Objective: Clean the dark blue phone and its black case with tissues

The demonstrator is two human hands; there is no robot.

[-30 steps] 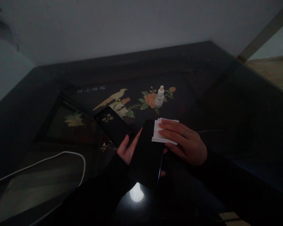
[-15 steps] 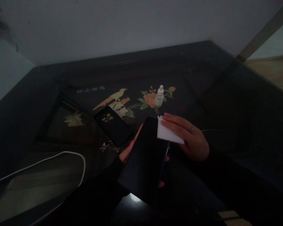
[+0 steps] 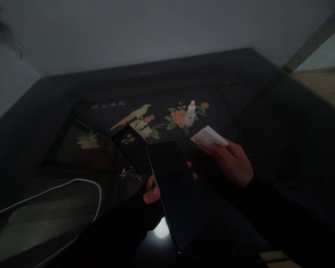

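My left hand [image 3: 152,191] grips a black smartphone [image 3: 175,190] by its edges, dark screen facing up and tilted, above the dark table [image 3: 240,96]. Its thumb shows on the left edge and fingertips peek out on the right. My right hand [image 3: 234,162] is closed on a folded white wipe [image 3: 209,137], held just right of the phone's top corner and apart from the screen. A black phone case [image 3: 132,147] lies flat on the table left of the phone. A small clear dropper bottle [image 3: 190,114] stands upright behind the wipe.
A white cable [image 3: 58,188] loops over the table's left front. A small metal charm [image 3: 128,174] lies by the case. The tabletop has a painted bird and flowers. Walls close off the back and left; wooden floor [image 3: 324,83] shows at right.
My right hand lifted the wipe off the phone's screen and moved right. My left hand turned the phone so its top now leans left.
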